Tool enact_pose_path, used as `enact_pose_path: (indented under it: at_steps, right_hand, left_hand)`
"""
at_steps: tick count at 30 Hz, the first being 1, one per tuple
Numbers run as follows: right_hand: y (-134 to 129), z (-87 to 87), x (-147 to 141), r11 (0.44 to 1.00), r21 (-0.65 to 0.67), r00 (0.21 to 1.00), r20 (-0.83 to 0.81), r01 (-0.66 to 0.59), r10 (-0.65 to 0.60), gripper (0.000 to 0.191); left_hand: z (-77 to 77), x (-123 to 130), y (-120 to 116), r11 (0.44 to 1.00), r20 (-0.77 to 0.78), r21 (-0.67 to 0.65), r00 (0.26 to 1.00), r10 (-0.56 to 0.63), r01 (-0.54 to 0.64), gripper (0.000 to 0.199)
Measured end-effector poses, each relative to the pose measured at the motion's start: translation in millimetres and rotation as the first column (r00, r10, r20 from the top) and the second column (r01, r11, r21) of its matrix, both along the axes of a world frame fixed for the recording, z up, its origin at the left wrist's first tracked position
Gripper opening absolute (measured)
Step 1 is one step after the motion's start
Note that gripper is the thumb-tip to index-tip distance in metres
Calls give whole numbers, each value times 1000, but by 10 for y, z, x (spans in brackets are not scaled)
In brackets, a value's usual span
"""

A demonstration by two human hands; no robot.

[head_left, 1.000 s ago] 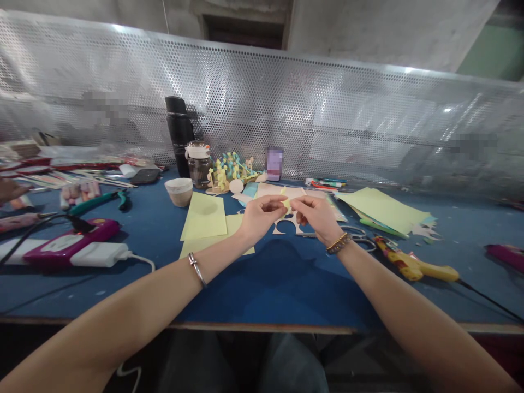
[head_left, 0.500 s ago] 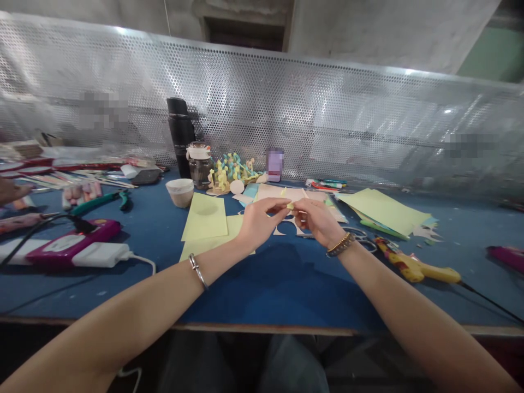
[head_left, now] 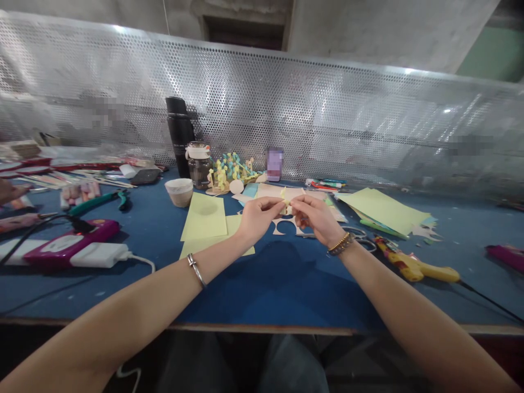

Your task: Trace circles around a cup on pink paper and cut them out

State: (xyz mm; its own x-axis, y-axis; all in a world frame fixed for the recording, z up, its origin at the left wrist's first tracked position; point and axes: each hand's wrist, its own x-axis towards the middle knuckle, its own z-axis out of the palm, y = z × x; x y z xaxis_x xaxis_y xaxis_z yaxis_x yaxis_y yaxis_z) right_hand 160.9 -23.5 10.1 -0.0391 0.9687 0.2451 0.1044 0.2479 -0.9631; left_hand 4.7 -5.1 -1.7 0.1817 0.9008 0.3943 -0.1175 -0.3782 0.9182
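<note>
Blue table (head_left: 282,295) across the lower frame, pale yellow sheets (head_left: 203,218) left of centre, and here, mid-frame: left hand (head_left: 258,219) and right hand (head_left: 316,215), nearly tip to tip, fingers of both pinching a tiny yellow piece (head_left: 287,202) just right of the frame's centre.

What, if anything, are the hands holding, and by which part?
A small yellow piece, pinched at opposite sides by the left hand and the right hand; its shape is unclear.
</note>
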Motion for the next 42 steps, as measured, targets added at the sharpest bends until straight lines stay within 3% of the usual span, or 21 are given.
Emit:
enact_pose_path:
  at_steps: [3, 8, 12, 19, 32, 42]
  right_hand:
    - [10, -3, 4, 997, 72, 996, 84, 28, -34, 24]
    - [11, -14, 3, 991, 120, 982, 172, 54, -75, 24]
    - [32, -27, 9, 994, 103, 987, 145, 48, -63, 25]
    - [42, -17, 27, 993, 90, 989, 121, 72, -83, 23]
    - [19, -8, 0, 989, 133, 977, 194, 62, -87, 24]
    - [10, 2, -12, 981, 170, 969, 213, 91, -127, 22]
  left_hand:
    - [2, 20, -6, 993, 74, -105, 996, -42, 50, 16]
    - [2, 19, -9, 984, 113, -162, 992, -55, 73, 19]
    - [-6, 10, 3, 980, 135, -169, 988, -78, 101, 25]
    - [-7, 1, 20, 940, 249, -234, 950, -190, 250, 21]
    - [-95, -20, 118, 952, 183, -226, 969, -165, 205, 21]
    - [-68, -24, 88, 946, 187, -256, 970, -152, 198, 29]
